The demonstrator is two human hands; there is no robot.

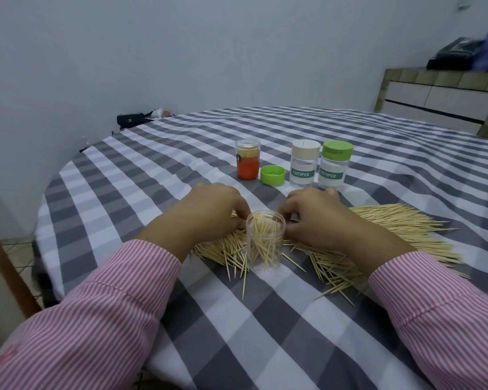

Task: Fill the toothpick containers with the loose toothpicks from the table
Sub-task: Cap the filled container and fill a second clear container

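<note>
Round table (pixel 152 153) under a grey-and-white checked cloth; its left edge curves away close to the work area, with a brown wooden post (pixel 9 266) and floor just beyond it, and a black bag (pixel 131 121) sits past the far-left rim. Bare cloth lies open in front of the sleeves and across the far half of the table. Left hand (pixel 206 212), palm down, fingers curled with tips pinched at the left rim of the open clear container (pixel 266 240); whether it grips toothpicks or only touches the rim cannot be told. The clear container stands upright between both hands, no lid, partly filled with toothpicks standing at loose angles. Loose toothpicks (pixel 400 229) spread flat around and behind it, thin scatter on the left, dense pile running well out to the right, several strays pointing toward the near edge. Behind, in a row: orange container (pixel 248 160), closed and full; a loose green cap (pixel 273 175) lying open side up just beside it; a beige-lidded container (pixel 304 164) and a green-lidded container (pixel 335 164), both labelled TOOTHPICK, almost touching each other. Right hand (pixel 319 218), palm down, fingertips pinched near the container's right rim; its contents are hidden. A tiled counter (pixel 440 94) stands beyond the far-right edge.
</note>
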